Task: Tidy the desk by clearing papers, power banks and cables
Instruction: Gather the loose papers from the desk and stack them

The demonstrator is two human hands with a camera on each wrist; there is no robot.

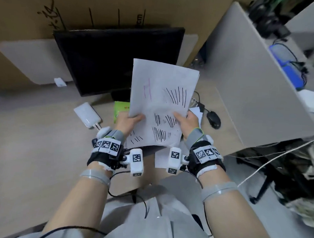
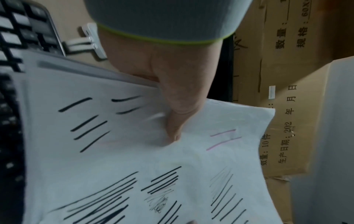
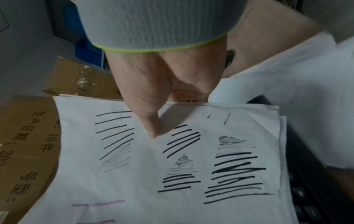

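A stack of white papers (image 1: 163, 93) with black and pink pen strokes is held up above the desk, in front of the monitor. My left hand (image 1: 129, 120) pinches its left edge, thumb on top (image 2: 173, 121). My right hand (image 1: 186, 120) pinches the right edge, thumb pressed on the top sheet (image 3: 151, 121). A white power bank (image 1: 87, 114) with a short white cable (image 1: 97, 125) lies on the desk to the left. More white paper (image 1: 196, 111) lies beyond the right hand, and another sheet (image 1: 161, 159) under the stack near the desk's front edge.
A black monitor (image 1: 117, 60) stands at the back, a green packet (image 1: 121, 109) at its foot. A black mouse (image 1: 214, 119) and its cable sit at the right by the grey partition (image 1: 255, 73). A black keyboard (image 2: 11, 106) lies under the papers. Cardboard boxes (image 1: 85, 7) stand behind.
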